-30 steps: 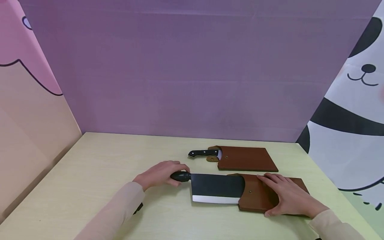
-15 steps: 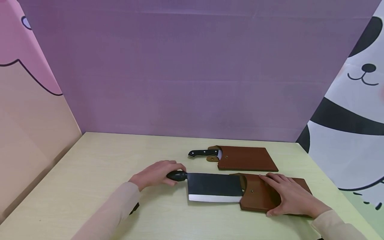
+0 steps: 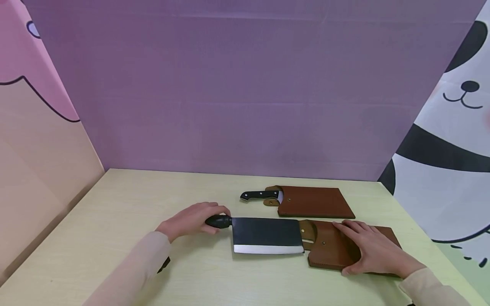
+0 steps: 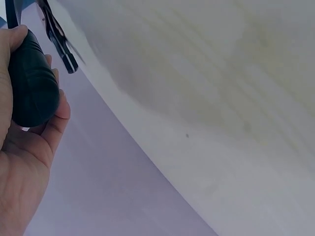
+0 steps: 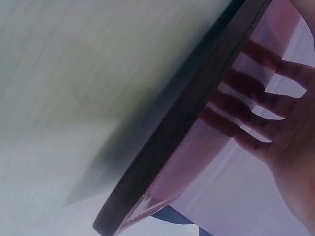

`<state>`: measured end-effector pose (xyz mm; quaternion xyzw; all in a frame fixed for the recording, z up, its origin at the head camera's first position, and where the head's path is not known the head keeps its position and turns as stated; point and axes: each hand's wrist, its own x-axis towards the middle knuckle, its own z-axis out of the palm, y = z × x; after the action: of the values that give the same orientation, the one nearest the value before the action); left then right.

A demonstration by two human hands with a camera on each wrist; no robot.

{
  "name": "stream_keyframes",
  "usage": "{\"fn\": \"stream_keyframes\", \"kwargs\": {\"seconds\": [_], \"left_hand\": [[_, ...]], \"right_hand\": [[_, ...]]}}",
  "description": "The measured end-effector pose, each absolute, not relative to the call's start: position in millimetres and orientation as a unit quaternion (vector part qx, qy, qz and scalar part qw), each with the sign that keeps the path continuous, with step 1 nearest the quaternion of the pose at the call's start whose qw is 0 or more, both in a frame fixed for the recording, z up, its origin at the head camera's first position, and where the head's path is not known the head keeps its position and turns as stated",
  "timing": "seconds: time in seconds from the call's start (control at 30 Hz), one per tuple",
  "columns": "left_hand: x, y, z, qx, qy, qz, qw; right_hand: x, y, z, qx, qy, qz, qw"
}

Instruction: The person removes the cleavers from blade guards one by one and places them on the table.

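My left hand [image 3: 193, 219] grips the black handle [image 4: 34, 83] of a cleaver [image 3: 266, 233]. The wide blade, dark with a bright cutting edge, lies flat and low over the table, its edge towards me. Just right of the blade's end is the mouth of a brown leather knife sheath [image 3: 323, 257], where tan inner straps with a snap show. My right hand [image 3: 377, 250] spans this sheath, fingers at its far edge and thumb at the near one, holding it on the table. In the right wrist view the sheath's stitched thick edge [image 5: 167, 132] runs diagonally past the straight fingers.
Behind the cleaver lies a second brown sheath [image 3: 314, 202] with a black-handled knife [image 3: 260, 195] in it, its strap undone. The pale wooden table [image 3: 115, 212] meets a purple backdrop [image 3: 245, 106] at the back. Panels printed with cartoon animals stand on both sides.
My left hand has drawn the cleaver leftward, so its blade has come out of the sheath's mouth and the inner straps show. The right hand and sheath have shifted slightly right.
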<state>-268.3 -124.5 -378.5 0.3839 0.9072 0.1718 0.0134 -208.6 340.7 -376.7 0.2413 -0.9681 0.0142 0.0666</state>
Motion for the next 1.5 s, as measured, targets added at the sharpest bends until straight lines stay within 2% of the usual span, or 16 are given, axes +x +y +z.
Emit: {"fn": "stream_keyframes", "kwargs": {"seconds": [1.3,1.5], "left_hand": [[-242.5,-196.8,-371.7,0.352,0.916,0.19,0.0],[-237.4,-204.4,-371.6,0.352,0.918,0.184,-0.001]], "right_hand": [[-207.2,320.5,-379.7,0.274,-0.957,0.018,0.091],[-208.2,314.7,-379.8,0.27,-0.96,0.019,0.077]]}}
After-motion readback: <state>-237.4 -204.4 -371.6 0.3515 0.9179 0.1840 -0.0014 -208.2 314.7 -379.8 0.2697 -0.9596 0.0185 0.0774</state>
